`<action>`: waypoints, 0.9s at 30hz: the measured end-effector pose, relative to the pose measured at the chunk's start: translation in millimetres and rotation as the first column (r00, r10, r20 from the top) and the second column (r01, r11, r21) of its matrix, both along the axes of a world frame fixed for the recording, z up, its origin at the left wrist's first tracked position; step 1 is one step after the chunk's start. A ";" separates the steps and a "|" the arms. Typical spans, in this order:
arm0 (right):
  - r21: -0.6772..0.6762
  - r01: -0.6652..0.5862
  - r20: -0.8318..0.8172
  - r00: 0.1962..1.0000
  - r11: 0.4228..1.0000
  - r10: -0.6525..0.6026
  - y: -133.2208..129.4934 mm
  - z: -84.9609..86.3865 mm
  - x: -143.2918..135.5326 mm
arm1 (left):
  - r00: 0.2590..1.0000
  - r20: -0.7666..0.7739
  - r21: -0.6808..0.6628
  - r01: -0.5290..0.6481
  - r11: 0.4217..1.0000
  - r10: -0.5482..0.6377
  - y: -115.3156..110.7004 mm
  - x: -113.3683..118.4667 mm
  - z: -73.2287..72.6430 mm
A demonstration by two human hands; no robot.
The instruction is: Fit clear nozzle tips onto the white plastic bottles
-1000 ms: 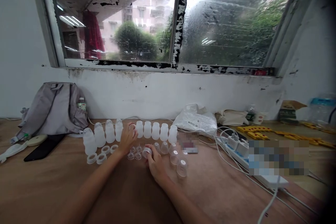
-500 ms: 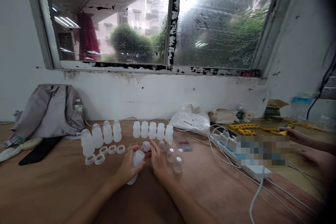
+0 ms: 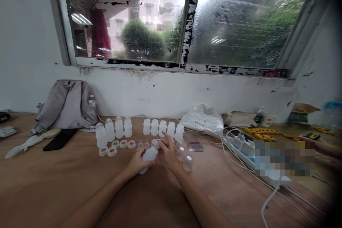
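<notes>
My left hand (image 3: 136, 164) is wrapped round a white baby bottle (image 3: 149, 154), tilted with its neck to the upper right. A whitish collar (image 3: 155, 143) with a nipple sits at the bottle's mouth. The fingers of my right hand (image 3: 170, 152) close on this collar, the index finger stretched upward. Left of my hands lie several collar rings (image 3: 112, 151), and small clear nipples (image 3: 143, 144) stand just behind my left fingers. Clear dome caps (image 3: 188, 164) are beside my right hand. Several open bottles (image 3: 162, 127) stand in a row behind, with capped bottles (image 3: 119, 128) farther left.
A grey backpack (image 3: 71, 105), a black phone (image 3: 58, 140) and a plastic bag (image 3: 201, 120) lie around the table (image 3: 66, 185). On the right run a white power strip (image 3: 276, 178) and loose cables. Another person's hand (image 3: 320, 148) is beside yellow parts (image 3: 262, 133) at far right.
My right hand has brought the collar from beside the bottle onto its mouth. The bottle tilts more to the right. The whole view has swung left, so the scene sits farther right.
</notes>
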State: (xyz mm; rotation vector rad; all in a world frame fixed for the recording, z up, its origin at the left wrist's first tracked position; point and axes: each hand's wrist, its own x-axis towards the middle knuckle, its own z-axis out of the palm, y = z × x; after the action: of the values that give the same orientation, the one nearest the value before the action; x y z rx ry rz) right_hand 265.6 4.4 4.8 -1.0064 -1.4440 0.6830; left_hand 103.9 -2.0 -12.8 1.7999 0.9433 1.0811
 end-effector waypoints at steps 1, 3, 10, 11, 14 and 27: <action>-0.022 -0.048 -0.048 0.998 0.999 0.047 -1.3 2.6 -0.7 | 1.000 -0.001 0.002 -0.010 1.000 0.010 -0.3 -0.3 0.2; -0.055 -0.129 -0.135 0.983 0.990 0.121 -3.4 6.8 -1.7 | 0.999 -0.006 0.003 -0.036 0.999 0.036 -0.9 -0.9 1.0; -0.078 -0.221 -0.253 0.948 0.972 0.196 -8.0 13.7 -2.8 | 0.998 0.000 -0.006 -0.060 0.998 0.060 -2.0 -0.6 2.9; -0.081 -0.228 -0.256 0.945 0.970 0.201 -8.0 14.1 -2.9 | 0.998 -0.006 -0.006 -0.062 0.998 0.062 -2.1 -0.5 2.9; -0.092 -0.242 -0.247 0.945 0.966 0.213 -5.7 14.0 -2.3 | 0.997 -0.019 -0.002 -0.073 0.997 0.073 -2.0 -0.3 1.9; -0.111 -0.173 -0.126 0.979 0.979 0.159 6.8 9.8 6.2 | 1.000 -0.025 -0.004 -0.007 1.000 0.007 -9.2 -0.6 10.0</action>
State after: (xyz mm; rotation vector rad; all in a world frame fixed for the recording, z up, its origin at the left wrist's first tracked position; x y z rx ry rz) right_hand 271.8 11.2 14.6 -0.9291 -1.4071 0.9466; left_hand 103.3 -11.2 -2.8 1.8120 0.9672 1.0626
